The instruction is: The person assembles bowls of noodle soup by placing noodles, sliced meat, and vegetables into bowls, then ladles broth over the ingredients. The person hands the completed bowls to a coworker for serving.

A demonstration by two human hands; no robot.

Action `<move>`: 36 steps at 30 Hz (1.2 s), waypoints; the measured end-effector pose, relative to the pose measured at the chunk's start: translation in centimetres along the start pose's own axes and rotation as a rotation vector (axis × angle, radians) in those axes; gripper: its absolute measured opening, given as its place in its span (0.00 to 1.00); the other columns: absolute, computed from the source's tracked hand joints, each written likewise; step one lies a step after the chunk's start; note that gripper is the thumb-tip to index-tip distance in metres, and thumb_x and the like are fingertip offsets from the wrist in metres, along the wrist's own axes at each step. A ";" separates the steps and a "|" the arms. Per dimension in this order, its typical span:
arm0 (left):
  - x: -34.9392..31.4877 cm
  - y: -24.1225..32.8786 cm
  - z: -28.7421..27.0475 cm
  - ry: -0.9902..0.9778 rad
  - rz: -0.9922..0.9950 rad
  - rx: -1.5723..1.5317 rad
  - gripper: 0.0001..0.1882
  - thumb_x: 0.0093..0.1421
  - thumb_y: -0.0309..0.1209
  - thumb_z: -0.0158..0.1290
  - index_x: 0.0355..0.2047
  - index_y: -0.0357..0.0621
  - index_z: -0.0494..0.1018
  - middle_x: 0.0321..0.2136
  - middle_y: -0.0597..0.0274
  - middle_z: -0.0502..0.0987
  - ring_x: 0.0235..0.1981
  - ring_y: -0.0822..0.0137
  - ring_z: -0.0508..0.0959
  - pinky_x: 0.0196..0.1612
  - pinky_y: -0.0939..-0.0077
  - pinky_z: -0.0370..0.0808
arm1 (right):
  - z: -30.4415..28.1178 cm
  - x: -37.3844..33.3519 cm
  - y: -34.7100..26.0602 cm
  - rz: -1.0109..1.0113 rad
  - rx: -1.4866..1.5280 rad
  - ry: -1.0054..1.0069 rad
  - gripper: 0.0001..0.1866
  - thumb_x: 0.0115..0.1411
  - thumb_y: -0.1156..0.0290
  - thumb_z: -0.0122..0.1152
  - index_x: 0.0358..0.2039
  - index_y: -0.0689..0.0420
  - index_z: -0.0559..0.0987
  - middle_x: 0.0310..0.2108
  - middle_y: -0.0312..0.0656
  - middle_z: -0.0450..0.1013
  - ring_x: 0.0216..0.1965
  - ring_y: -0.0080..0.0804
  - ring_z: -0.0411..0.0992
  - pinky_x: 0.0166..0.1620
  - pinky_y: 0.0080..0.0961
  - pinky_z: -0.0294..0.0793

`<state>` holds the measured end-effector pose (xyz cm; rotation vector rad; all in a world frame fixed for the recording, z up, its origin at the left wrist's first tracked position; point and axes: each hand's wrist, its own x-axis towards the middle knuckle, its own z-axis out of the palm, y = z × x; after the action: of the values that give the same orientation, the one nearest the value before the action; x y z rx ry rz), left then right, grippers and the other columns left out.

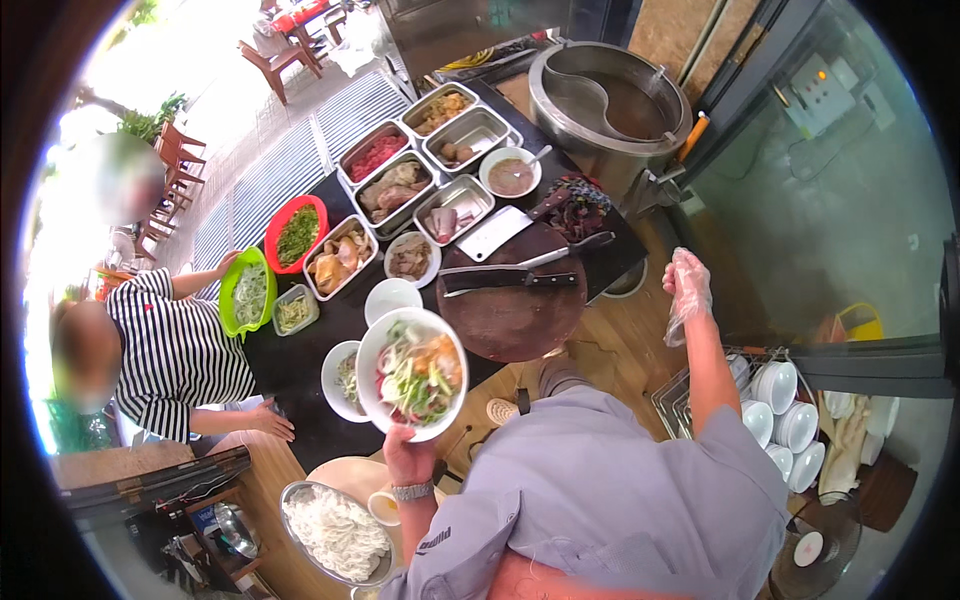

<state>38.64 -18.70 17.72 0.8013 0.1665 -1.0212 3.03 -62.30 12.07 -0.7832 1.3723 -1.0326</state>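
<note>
My left hand (408, 455), a watch on its wrist, grips the rim of a white bowl (365, 385) from below. Shredded greens (425, 375), orange bits and red slices fill the bowl, which is tilted over the table's near edge. Out to the right, my right hand (688, 285) wears a clear plastic glove. Its fingers are closed, and whatever they may hold is hidden. Left of it, a round chopping board (510, 330) carries a black-handled knife (545, 279) and a cleaver (495, 233). Two more white bowls, one an empty-looking bowl (393, 298), stand beside the held one.
Metal trays of meat (395, 187) line the dark table. A divided steel pot (610, 95) of broth stands at the back right. A person in a striped shirt (185, 350) touches a green basket (248, 295). White noodles (335, 530) lie below left; stacked bowls (795, 425) fill a rack at right.
</note>
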 end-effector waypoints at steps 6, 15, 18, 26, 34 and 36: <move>7.9 -7.2 9.2 -0.087 -0.110 0.203 0.43 0.50 0.22 0.50 0.69 0.36 0.57 0.62 0.51 0.71 0.61 0.54 0.75 0.64 0.53 0.75 | -4.3 16.8 3.8 0.165 -0.390 -0.257 0.08 0.66 0.63 0.66 0.40 0.53 0.81 0.24 0.32 0.73 0.19 0.20 0.70 0.22 0.21 0.73; 22.1 -18.2 23.6 -0.105 -0.101 0.348 0.44 0.46 0.24 0.55 0.67 0.31 0.60 0.61 0.51 0.73 0.59 0.56 0.76 0.64 0.61 0.71 | 4.6 37.9 9.6 0.080 -1.268 -0.304 0.42 0.62 0.41 0.60 0.62 0.66 0.74 0.63 0.61 0.70 0.65 0.56 0.69 0.67 0.38 0.67; 26.9 -20.0 28.0 -0.164 -0.156 0.373 0.43 0.47 0.24 0.55 0.66 0.30 0.60 0.60 0.51 0.74 0.59 0.56 0.76 0.64 0.60 0.71 | 3.3 44.9 15.4 0.157 -1.275 -0.340 0.41 0.67 0.40 0.52 0.63 0.66 0.71 0.62 0.62 0.70 0.63 0.58 0.69 0.66 0.43 0.68; 32.3 -21.5 31.6 -0.196 -0.100 0.387 0.43 0.45 0.24 0.53 0.66 0.31 0.61 0.60 0.50 0.74 0.61 0.56 0.76 0.65 0.61 0.72 | -1.0 38.2 9.6 -0.052 -1.439 -0.450 0.32 0.69 0.44 0.45 0.45 0.62 0.83 0.48 0.64 0.77 0.51 0.61 0.77 0.54 0.53 0.75; 33.5 -20.1 28.6 -0.244 -0.094 0.405 0.39 0.49 0.22 0.51 0.66 0.34 0.60 0.59 0.51 0.74 0.57 0.57 0.79 0.55 0.58 0.82 | -11.1 18.5 -28.8 0.035 -0.755 0.363 0.20 0.63 0.47 0.67 0.38 0.52 0.84 0.16 0.30 0.71 0.14 0.13 0.64 0.16 0.16 0.59; 33.6 -19.7 28.4 -0.244 -0.140 0.390 0.39 0.50 0.22 0.51 0.66 0.34 0.59 0.59 0.50 0.74 0.57 0.56 0.79 0.54 0.58 0.83 | -15.6 14.7 -36.1 -0.165 -0.660 0.458 0.19 0.61 0.49 0.70 0.38 0.53 0.84 0.16 0.30 0.71 0.13 0.13 0.64 0.15 0.13 0.55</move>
<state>34.13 -66.36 11.62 1.0173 -0.1948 -1.2962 -18.10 -87.58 38.06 -1.2032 2.1250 -0.9171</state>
